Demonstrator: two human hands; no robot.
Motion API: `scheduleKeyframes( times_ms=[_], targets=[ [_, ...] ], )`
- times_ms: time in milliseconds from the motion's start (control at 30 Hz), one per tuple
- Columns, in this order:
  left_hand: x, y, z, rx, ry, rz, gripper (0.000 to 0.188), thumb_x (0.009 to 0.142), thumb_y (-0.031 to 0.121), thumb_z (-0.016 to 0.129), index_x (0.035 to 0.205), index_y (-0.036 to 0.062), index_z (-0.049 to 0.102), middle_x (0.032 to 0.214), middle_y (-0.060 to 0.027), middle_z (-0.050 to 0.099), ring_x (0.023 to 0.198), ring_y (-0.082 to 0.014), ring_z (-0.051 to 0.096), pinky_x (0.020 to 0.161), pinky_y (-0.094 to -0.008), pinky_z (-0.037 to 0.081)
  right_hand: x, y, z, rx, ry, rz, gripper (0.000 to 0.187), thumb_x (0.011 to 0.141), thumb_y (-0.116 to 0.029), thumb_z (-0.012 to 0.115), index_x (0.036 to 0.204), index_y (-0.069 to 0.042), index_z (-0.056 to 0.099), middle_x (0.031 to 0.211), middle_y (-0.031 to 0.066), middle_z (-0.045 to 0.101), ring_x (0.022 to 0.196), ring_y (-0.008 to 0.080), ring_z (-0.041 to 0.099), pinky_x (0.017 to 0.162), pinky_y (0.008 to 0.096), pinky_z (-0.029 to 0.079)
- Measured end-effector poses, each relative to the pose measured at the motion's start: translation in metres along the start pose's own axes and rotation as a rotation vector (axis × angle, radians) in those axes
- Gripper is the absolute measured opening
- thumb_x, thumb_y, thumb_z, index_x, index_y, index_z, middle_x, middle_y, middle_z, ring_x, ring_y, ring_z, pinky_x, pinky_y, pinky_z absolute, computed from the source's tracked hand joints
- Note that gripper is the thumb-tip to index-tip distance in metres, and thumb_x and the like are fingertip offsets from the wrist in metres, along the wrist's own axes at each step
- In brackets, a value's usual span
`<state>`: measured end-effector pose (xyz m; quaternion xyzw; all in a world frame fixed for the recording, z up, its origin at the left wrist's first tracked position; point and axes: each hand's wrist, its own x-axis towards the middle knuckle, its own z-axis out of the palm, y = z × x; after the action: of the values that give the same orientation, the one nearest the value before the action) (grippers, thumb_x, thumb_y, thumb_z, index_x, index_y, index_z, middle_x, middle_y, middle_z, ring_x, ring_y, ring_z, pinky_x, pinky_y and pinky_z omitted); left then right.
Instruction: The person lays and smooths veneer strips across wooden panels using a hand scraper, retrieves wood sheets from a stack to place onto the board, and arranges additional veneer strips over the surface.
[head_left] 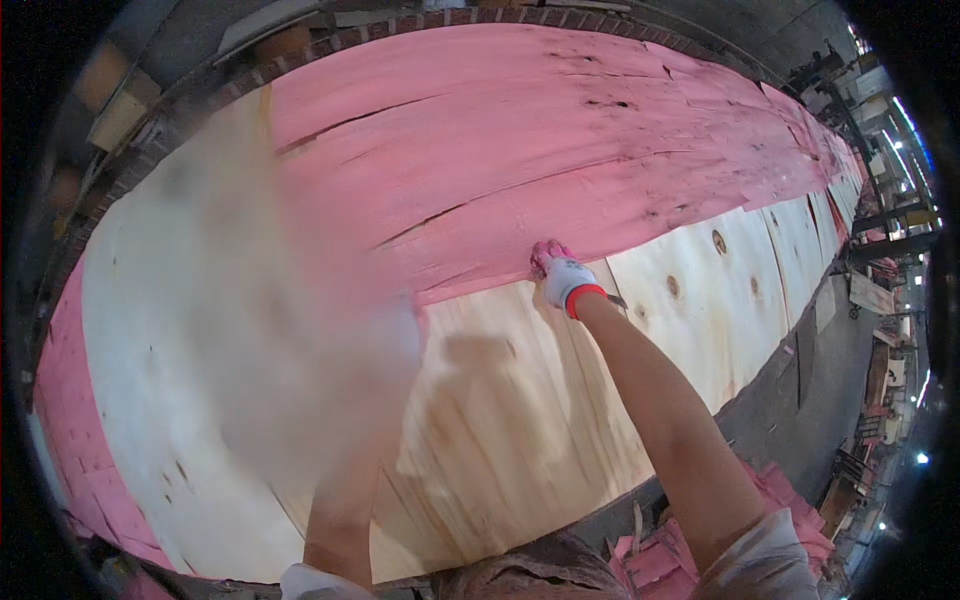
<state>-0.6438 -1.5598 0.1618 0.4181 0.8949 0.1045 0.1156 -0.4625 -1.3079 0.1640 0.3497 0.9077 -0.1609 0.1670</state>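
My right hand (563, 272) wears a white glove with a red cuff and pink-stained fingers. Its fingers rest on the near edge of a broad pink veneer sheet (480, 140), slightly apart. A small dark piece (616, 300) shows beside that wrist; its kind is unclear. My left hand (398, 335) reaches forward near the same pink edge, but a large blurred patch hides its fingers. Pale wood veneer (500, 400) with brown streaks lies under my arms, and a knotted pale piece (710, 290) continues to the right.
Another pink sheet (75, 430) shows at the left end of the stack. Pink scraps (660, 560) lie low by my right arm. A brick-like edging (400, 25) runs behind the stack. Grey floor (800, 370) and stacked goods (880, 380) are at the right.
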Motion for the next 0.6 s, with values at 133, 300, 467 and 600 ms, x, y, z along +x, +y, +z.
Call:
scheduleKeyframes(
  times_ms=[133, 300, 467, 600],
  targets=[
    [-0.028, -0.002, -0.009, 0.164, -0.039, -0.043, 0.039, 0.079, 0.032, 0.064, 0.113, 0.0152, 0.057, 0.111, -0.0109, 0.061, 0.104, -0.0295, 0.058, 0.084, -0.0502, 0.044, 0.007, 0.012, -0.006, 0.014, -0.013, 0.015, 0.041, 0.081, -0.017, 0.057, 0.121, -0.011, 0.051, 0.135, 0.0185, 0.045, 0.123, 0.039, 0.048, 0.101, 0.0446, 0.043],
    [-0.071, -0.002, 0.019, 0.274, 0.196, 0.085, 0.063, 0.079, 0.025, 0.059, 0.137, 0.0066, 0.042, 0.138, -0.0151, 0.046, 0.126, -0.0339, 0.044, 0.105, -0.0474, 0.033, 0.008, 0.006, -0.003, -0.033, 0.006, 0.015, 0.04, 0.08, -0.017, 0.058, 0.119, -0.011, 0.051, 0.13, 0.0193, 0.047, 0.122, 0.0384, 0.048, 0.099, 0.0453, 0.044],
    [-0.076, -0.016, 0.019, 0.248, 0.143, 0.079, 0.065, 0.081, 0.026, 0.055, 0.14, 0.0046, 0.039, 0.144, -0.0181, 0.039, 0.13, -0.0362, 0.039, 0.109, -0.0477, 0.03, 0.012, -0.009, 0.005, -0.006, 0.005, 0.028, 0.049, 0.074, -0.016, 0.063, 0.121, -0.011, 0.051, 0.13, 0.0198, 0.047, 0.123, 0.0384, 0.048, 0.1, 0.0441, 0.044],
    [-0.068, -0.023, 0.024, 0.098, -0.074, 0.022, 0.067, 0.082, 0.028, 0.056, 0.14, 0.0016, 0.037, 0.147, -0.0208, 0.035, 0.134, -0.0395, 0.034, 0.11, -0.049, 0.029, 0.028, 0.012, 0.01, 0.006, -0.066, -0.006, 0.055, 0.074, -0.017, 0.064, 0.126, -0.012, 0.05, 0.137, 0.0206, 0.043, 0.126, 0.0354, 0.046, 0.1, 0.04, 0.044]
  ],
)
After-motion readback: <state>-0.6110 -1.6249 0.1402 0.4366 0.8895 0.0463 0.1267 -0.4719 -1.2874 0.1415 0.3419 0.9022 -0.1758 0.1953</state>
